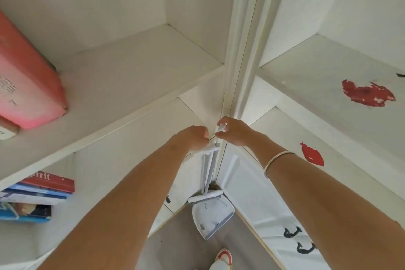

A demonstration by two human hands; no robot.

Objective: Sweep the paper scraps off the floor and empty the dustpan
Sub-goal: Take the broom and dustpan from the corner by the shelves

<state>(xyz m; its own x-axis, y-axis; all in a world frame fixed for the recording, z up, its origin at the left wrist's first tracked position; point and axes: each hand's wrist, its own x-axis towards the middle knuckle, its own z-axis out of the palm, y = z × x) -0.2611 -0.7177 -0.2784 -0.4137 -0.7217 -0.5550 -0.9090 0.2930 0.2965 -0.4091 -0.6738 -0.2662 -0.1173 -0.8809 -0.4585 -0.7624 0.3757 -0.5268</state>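
Observation:
A white dustpan (211,215) with a grey lip stands on the floor in the corner between two white shelf units. Its long white handle (208,173) rises beside the broom's handle, with the broom head (205,197) clipped above the pan. My left hand (192,138) curls round the top of the dustpan handle. My right hand (232,130) pinches the white top of the broom handle (221,127) between thumb and fingers. No paper scraps are in view.
White shelves (122,76) reach out on the left with a red box (26,81) and stacked books (41,190) below. Cabinet doors with black handles (291,232) line the right. Grey wooden floor (182,241) and my shoe (222,258) show below.

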